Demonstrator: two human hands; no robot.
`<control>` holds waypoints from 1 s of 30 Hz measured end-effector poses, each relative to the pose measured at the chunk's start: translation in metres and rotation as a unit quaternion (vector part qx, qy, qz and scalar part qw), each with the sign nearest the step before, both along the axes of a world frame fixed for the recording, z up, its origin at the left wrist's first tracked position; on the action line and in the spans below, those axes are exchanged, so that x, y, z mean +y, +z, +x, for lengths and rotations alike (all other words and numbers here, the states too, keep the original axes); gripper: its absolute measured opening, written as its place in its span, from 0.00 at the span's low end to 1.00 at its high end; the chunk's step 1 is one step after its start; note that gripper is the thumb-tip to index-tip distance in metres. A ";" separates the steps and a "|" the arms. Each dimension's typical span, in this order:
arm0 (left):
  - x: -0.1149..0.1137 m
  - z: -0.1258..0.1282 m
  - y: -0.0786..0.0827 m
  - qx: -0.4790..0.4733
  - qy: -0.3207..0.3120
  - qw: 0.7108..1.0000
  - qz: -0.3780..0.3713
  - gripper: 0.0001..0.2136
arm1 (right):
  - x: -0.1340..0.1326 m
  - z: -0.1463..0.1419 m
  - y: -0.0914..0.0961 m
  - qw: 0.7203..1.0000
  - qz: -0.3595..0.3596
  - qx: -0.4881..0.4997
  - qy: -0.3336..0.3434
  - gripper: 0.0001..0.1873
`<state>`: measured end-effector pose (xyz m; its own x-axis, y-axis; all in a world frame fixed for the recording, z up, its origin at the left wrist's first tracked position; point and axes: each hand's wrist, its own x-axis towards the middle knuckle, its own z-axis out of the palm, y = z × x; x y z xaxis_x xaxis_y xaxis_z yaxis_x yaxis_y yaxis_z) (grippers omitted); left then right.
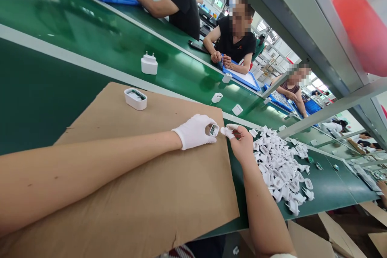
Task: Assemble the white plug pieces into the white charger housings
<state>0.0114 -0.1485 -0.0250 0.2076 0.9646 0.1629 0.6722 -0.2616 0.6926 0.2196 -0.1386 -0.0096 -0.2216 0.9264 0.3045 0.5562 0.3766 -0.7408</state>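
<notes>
My left hand (196, 132), in a white glove, is closed on a small white charger housing (214, 130) above the cardboard sheet. Green circuit parts show inside the housing's open end, which faces right. Close to that end is my right hand (242, 141), with white covers on its fingertips. Its fingers are slightly apart, and I make out nothing between them. Farther back on the cardboard lies another white charger housing (136, 99), its opening upward with a dark interior. Right of my right hand spreads a heap of white plug covers (276, 165).
Brown cardboard (145, 193) covers part of the green bench. Beyond it runs a green conveyor belt (187, 76), carrying a white plug charger (149, 64) and several other white pieces. Co-workers sit across the belt by blue trays (246, 77). A metal frame (302, 20) slants overhead at right.
</notes>
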 end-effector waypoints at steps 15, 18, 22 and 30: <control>0.009 0.009 -0.019 -0.111 -0.015 0.993 -0.038 0.15 | -0.008 -0.022 0.003 0.958 0.193 -0.201 0.065 0.15; 0.009 0.009 -0.019 -0.133 -0.030 0.990 -0.025 0.14 | -0.009 -0.024 0.005 0.954 0.183 -0.233 0.050 0.16; 0.007 0.009 -0.018 -0.116 -0.015 0.992 -0.036 0.13 | -0.011 -0.024 0.013 0.966 0.162 -0.198 0.042 0.22; 0.007 0.007 -0.018 -0.127 -0.036 0.991 -0.018 0.12 | -0.008 -0.028 0.013 0.950 0.156 -0.263 0.055 0.16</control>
<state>0.0180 -0.1410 -0.0430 0.2336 0.9547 0.1844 0.4555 -0.2750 0.8467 0.1919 -0.1463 0.0032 -0.5091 0.7717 0.3812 0.7638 0.6092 -0.2131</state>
